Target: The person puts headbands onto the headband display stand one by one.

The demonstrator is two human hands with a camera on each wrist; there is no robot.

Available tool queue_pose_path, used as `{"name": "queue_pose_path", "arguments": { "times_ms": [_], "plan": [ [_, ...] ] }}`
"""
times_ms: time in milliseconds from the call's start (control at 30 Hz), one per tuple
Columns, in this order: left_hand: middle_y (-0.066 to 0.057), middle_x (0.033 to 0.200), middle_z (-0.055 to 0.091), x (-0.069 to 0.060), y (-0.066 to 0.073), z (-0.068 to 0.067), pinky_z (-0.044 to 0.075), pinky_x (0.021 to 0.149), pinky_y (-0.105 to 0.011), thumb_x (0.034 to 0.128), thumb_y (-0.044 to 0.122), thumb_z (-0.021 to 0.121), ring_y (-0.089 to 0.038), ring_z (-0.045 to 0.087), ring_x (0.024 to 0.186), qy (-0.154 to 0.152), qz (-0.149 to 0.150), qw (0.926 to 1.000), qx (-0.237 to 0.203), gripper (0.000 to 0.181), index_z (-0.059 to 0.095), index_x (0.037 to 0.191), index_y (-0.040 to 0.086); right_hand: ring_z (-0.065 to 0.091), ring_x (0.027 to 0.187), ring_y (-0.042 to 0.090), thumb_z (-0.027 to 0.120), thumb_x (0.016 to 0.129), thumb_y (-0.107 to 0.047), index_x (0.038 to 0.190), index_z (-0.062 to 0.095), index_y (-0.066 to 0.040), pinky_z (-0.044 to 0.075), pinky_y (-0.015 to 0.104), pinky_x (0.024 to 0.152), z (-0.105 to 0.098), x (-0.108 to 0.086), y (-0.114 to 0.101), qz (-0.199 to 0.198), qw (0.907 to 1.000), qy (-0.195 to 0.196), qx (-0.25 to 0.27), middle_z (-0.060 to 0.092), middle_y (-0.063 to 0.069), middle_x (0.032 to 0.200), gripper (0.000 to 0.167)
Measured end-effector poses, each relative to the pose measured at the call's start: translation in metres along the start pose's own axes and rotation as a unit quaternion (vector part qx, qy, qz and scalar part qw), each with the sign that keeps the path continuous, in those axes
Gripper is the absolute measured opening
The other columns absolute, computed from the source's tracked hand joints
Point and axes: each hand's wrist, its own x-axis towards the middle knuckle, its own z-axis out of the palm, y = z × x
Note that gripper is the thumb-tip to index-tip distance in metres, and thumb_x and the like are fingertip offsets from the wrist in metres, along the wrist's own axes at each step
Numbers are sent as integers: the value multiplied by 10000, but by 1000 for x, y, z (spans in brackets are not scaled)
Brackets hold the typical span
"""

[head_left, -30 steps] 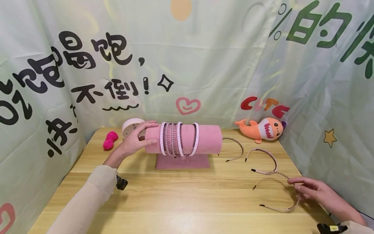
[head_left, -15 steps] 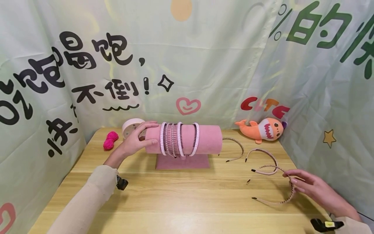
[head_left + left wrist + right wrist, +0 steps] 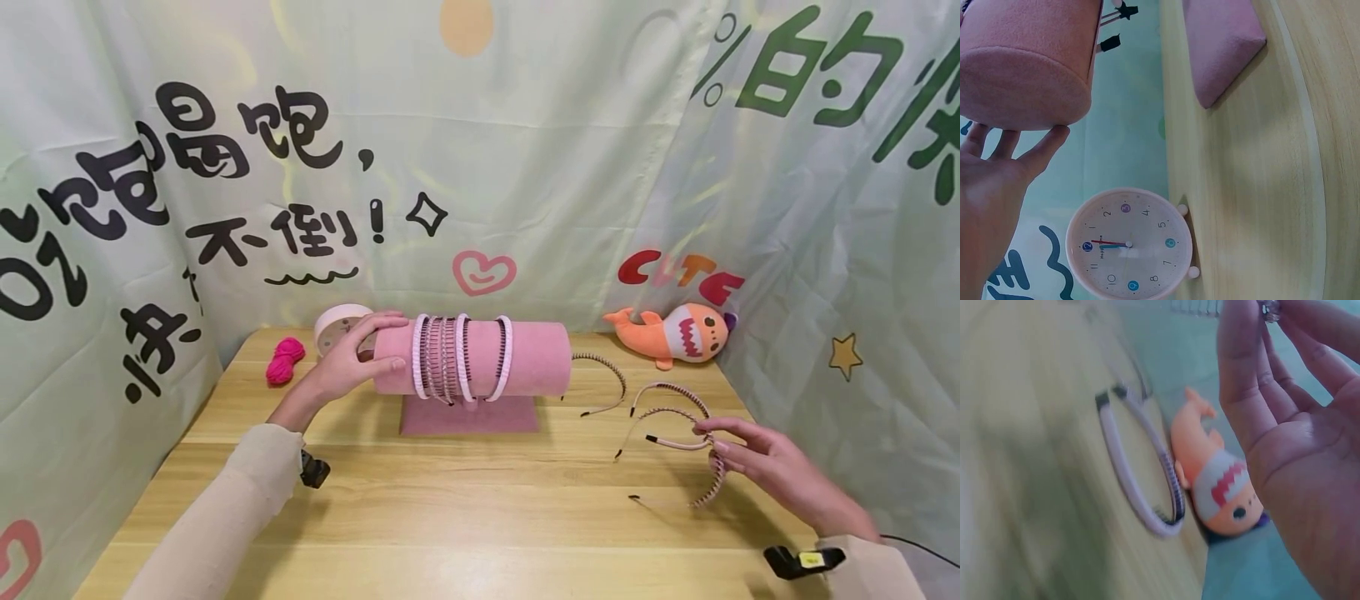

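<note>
My left hand holds the left end of a pink padded headband stand, thumb in front and fingers over the top edge. In the left wrist view the fingertips touch the rim of the roll's round end. Several headbands, white braided and beaded ones, encircle the roll. My right hand pinches a thin beaded headband at its bend, ends facing left, over the table. Behind it lies a white-and-dark headband; in the right wrist view this headband rests beside the toy.
Another headband lies by the stand's right end. An orange plush shark sits at the back right. A round alarm clock and a pink yarn skein stand at the back left of the wooden table. Printed cloth walls surround it.
My right hand has moved left and slightly away from me, lifting the beaded headband and carrying it toward the stand. The left hand and the stand have stayed in place.
</note>
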Motion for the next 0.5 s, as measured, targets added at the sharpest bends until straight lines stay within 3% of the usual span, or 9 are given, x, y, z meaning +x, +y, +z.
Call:
{"name": "queue_pose_path", "arguments": {
  "times_ms": [167, 500],
  "plan": [
    [-123, 1741, 352, 1, -2, 0, 394, 1229, -689, 985, 123, 795, -394, 367, 1586, -6, 18, 10000, 12, 619, 554, 1555, 147, 726, 1069, 58, 439, 1139, 34, 1473, 643, -56, 606, 199, 947, 12, 13, -13, -352, 9987, 3, 365, 696, -149, 1393, 401],
    [-114, 1737, 362, -1, 0, 0, 389, 1233, -698, 984, 123, 794, -395, 349, 1598, 7, 37, 10000, 36, 619, 557, 1555, 149, 715, 1125, 58, 455, 1138, 24, 1516, 614, -75, 596, 202, 998, 34, 42, -45, -589, 9957, -49, 718, 677, -111, 1448, 422]
  ]
}}
